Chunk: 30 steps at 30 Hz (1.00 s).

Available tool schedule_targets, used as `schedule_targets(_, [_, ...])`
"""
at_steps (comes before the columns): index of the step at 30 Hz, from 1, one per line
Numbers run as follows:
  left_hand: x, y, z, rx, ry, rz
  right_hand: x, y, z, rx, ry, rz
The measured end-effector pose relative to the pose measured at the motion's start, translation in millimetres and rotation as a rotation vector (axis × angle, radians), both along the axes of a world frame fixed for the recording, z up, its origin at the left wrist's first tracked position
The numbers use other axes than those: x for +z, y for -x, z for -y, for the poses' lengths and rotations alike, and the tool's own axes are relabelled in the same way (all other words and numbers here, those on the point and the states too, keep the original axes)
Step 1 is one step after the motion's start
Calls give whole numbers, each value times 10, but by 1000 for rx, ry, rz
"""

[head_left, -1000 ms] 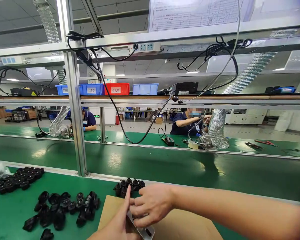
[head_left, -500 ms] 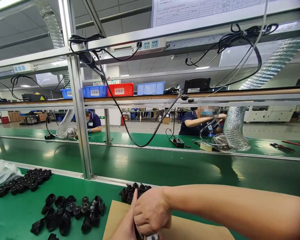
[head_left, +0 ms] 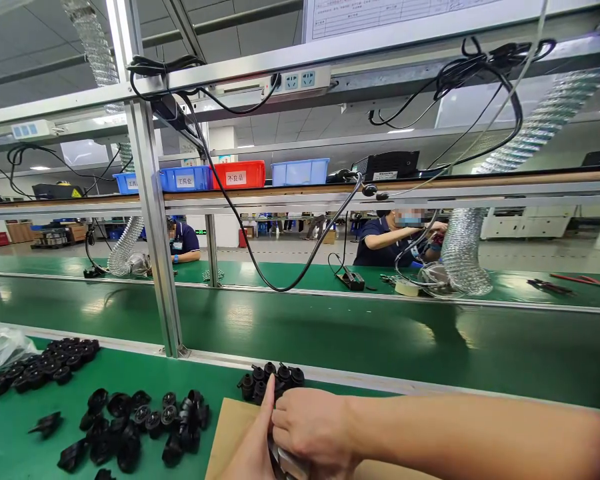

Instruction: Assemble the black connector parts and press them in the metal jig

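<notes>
Metal piece [head_left: 291, 465] is low over the brown sheet [head_left: 229, 427] — the right hand [head_left: 316, 423] closes its folded fingers on it, probably for firm control, while the left hand [head_left: 250, 450] seems to brace it, its hidden grip I cannot tell.

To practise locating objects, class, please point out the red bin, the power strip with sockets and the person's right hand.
Red bin [head_left: 253, 175]: head view, front wall, beside its label.
Power strip [head_left: 300, 81]: head view, casing between two sockets.
Right hand [head_left: 314, 424]: head view, back of the hand.
</notes>
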<state>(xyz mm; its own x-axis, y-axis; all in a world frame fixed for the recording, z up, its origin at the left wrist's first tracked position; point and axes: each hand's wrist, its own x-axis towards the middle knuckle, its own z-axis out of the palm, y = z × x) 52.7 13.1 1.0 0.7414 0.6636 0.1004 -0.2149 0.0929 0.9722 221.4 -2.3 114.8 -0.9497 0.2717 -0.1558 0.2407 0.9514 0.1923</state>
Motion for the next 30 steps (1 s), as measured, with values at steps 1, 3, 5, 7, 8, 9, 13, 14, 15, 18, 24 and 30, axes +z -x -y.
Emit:
schedule_targets(1, [48,-14,22,-27,51,-12,-6,13,12,-32,6,16])
schedule_targets(3, [146,-19,74,-82,114,-35,4,37,36,-99,24,32])
schedule_targets(5, [222,23,137,-103,142,-33,43,60,73,-174,59,27])
schedule_targets(7, [259,95,206,-64,76,-23,104,81,136,-278,86,15])
schedule_targets(8, [261,132,238,-35,14,-24,140,91,181,-335,91,7])
schedule_targets(9, [255,162,267,-4,-56,-28,177,102,233,-401,88,-6])
schedule_targets(13, [180,214,333,86,-241,-79,324,103,504,-655,129,-160])
schedule_targets(14, [160,220,335,106,-266,-98,351,78,575,-700,154,-233])
schedule_targets(15, [143,230,330,129,-299,-118,370,38,643,-740,175,-323])
schedule_targets(18, [106,285,295,209,-488,-171,352,-174,802,-893,167,-547])
schedule_targets(24, [128,328,264,285,-781,-186,111,-684,831,-1258,254,-256])
schedule_targets(30, [411,472,349,485,-1397,56,137,-827,400,-1261,172,-475])
